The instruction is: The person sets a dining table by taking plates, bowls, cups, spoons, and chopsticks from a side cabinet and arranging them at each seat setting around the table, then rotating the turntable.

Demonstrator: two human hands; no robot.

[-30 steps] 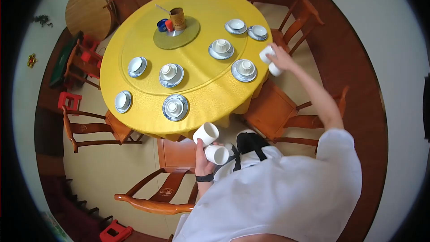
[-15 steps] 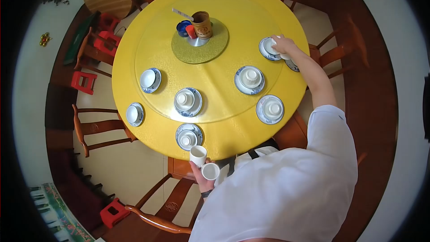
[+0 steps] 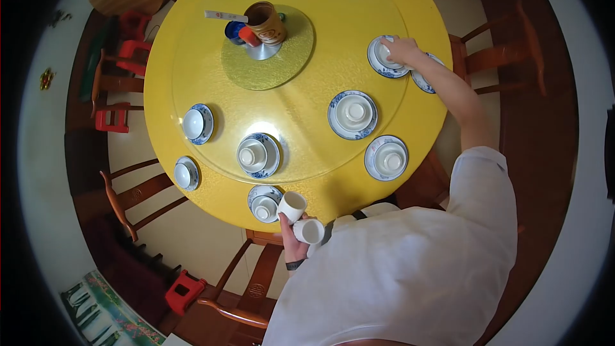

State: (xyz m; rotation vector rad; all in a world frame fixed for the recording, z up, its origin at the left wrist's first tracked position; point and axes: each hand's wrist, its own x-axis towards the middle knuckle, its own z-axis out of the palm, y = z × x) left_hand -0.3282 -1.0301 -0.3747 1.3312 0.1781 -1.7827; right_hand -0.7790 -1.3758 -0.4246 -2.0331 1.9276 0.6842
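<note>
My left hand (image 3: 293,243) is closed around two white cups, an upper cup (image 3: 293,206) and a lower cup (image 3: 309,231), both with their mouths showing. At the far right of the table my right hand (image 3: 401,50) reaches over a blue-and-white plate (image 3: 378,69). Its fingers are bent around a small white cup (image 3: 385,54) above that plate, partly covered by the hand. A neighbouring plate (image 3: 423,82) is partly hidden by my forearm. Nearest my left hand stands a plate (image 3: 259,193) with a bowl and an upturned cup (image 3: 264,212).
Several more plate sets stand on the round yellow table (image 3: 307,186). A brown canister (image 3: 264,25), a blue container (image 3: 235,32) and a red item (image 3: 249,36) are on the glass turntable (image 3: 240,74). Wooden chairs (image 3: 134,197) and red stools (image 3: 186,291) surround it.
The view has shifted a little, moving the table in the picture. My right hand stays at the same plate, with its fingers lower over it. My left hand still holds the two cups.
</note>
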